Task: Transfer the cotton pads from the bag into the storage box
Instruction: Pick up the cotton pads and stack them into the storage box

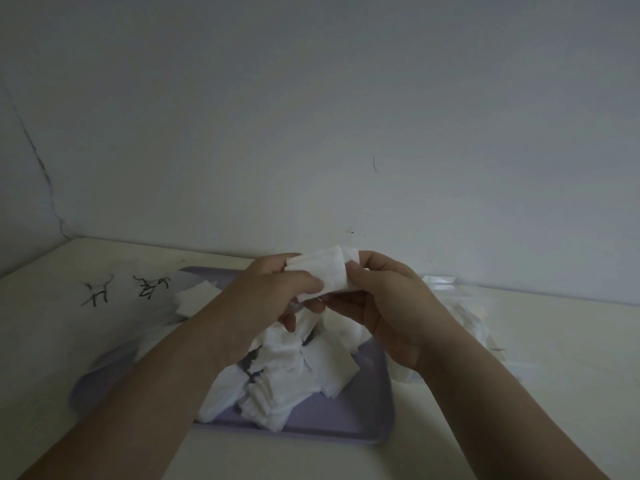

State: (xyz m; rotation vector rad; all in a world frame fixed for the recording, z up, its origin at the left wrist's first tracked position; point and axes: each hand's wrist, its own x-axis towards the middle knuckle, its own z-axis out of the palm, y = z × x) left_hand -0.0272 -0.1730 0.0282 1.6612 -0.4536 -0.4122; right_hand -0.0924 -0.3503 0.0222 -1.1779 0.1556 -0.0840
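Cotton pads [322,273], two hands gripping.

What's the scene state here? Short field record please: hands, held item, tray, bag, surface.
left hand: pinching left edge of the held pads
right hand: pinching right edge of the same pads
held item: small stack of white cotton pads, raised above the tray
tray: lilac, shallow, holds a loose pile of pads
bag: clear plastic, right of tray, pads still inside
table: pale, black scribbles at left
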